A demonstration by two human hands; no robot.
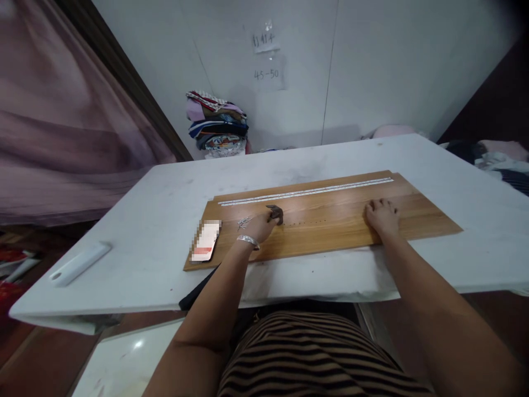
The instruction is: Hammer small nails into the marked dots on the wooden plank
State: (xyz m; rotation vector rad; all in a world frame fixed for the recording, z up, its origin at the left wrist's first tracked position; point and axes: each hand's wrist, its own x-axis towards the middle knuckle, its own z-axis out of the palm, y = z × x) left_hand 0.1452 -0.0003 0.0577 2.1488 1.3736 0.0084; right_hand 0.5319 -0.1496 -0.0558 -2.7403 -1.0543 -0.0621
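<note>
A long wooden board [322,237] lies on the white table. Two pale measuring strips [306,191] run along its far side. My left hand [258,227], with a bracelet at the wrist, is closed on a dark hammer [275,213] over the board's left half. Just left of that hand is a small pile of nails [243,222]. A row of small dark dots [306,223] stretches rightward from the hammer. A phone [209,240] rests on the board's left end. My right hand [382,216] lies on the board's right part, fingers slightly bent and apart, holding nothing.
A white plastic piece [80,263] lies on the table [165,193] at the left. Folded cloths [218,122] are stacked behind the far edge. A pink curtain [70,110] hangs at the left; more fabric [502,160] lies at the right.
</note>
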